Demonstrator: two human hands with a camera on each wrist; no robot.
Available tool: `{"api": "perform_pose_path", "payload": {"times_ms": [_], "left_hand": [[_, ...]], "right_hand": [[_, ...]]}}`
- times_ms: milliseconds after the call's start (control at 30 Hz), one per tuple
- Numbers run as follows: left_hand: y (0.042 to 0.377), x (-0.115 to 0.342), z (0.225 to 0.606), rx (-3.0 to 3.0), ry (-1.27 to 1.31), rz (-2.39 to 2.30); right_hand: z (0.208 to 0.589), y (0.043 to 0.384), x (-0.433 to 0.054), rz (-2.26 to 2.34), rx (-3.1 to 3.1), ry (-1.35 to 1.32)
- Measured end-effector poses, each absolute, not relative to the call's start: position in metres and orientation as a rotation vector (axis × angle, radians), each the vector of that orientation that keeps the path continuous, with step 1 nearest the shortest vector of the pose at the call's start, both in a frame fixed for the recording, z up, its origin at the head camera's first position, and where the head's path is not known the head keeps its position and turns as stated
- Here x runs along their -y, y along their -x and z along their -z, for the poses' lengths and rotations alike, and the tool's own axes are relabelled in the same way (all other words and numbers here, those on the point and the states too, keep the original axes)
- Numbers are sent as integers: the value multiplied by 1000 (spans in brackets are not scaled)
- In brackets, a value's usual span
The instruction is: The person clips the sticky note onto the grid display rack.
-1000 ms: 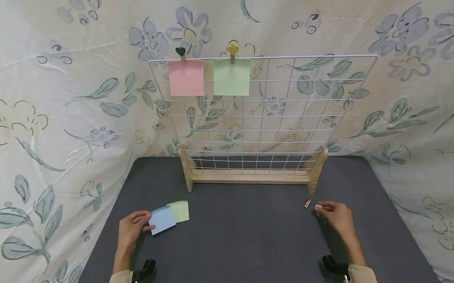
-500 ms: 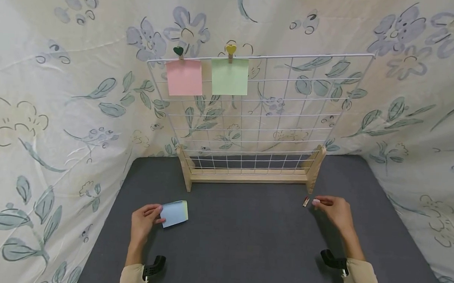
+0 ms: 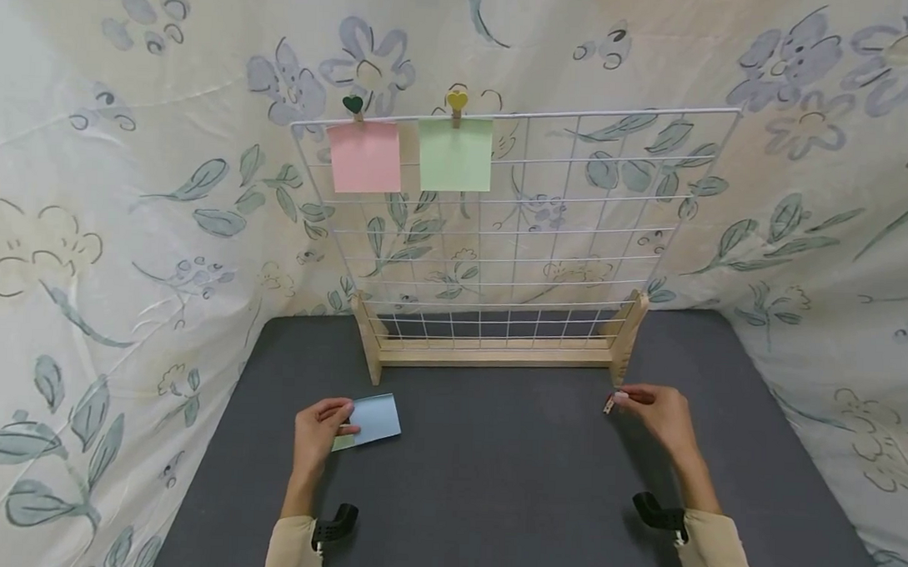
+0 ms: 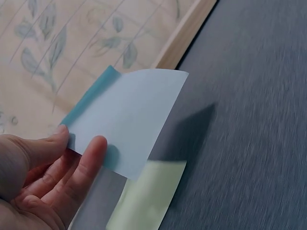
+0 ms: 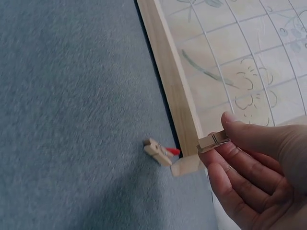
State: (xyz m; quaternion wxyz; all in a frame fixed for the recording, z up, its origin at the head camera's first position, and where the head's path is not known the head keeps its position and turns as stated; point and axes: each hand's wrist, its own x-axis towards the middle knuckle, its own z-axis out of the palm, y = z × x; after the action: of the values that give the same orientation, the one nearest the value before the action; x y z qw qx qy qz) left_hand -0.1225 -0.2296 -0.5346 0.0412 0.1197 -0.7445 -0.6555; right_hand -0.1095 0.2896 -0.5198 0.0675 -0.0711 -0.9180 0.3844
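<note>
My left hand (image 3: 316,435) pinches a blue sticky note (image 4: 129,115) by its edge between thumb and fingers, holding it above the table. Below it a pale green sticky note (image 4: 148,196) lies on the table, partly covered by the blue one in the head view. My right hand (image 3: 661,420) pinches a small wooden clothespin (image 5: 213,140) between thumb and fingertips, near the right foot of the rack. A second clothespin (image 5: 158,152) with a red part lies on the table just beside that hand.
A white wire grid rack (image 3: 554,208) on a wooden base (image 3: 496,358) stands at the back. A pink note (image 3: 365,158) and a green note (image 3: 455,156) hang from its top bar by heart-topped clothespins. Floral cloth (image 3: 159,332) surrounds the dark table (image 3: 484,485).
My left hand has carried the blue note to the right and away from me, across the green note. My right hand has shifted slightly toward the rack and the clothespin on the table.
</note>
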Motion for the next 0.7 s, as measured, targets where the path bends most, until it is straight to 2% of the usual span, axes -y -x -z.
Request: {"api": "perform_pose_path", "payload": {"times_ms": [200, 700], "left_hand": [[128, 213, 536, 2266, -303, 2024], [130, 192, 544, 2093, -341, 2058]], "right_hand": [[517, 115, -279, -1182, 2757, 212], [514, 122, -268, -1186, 2723, 208]]}}
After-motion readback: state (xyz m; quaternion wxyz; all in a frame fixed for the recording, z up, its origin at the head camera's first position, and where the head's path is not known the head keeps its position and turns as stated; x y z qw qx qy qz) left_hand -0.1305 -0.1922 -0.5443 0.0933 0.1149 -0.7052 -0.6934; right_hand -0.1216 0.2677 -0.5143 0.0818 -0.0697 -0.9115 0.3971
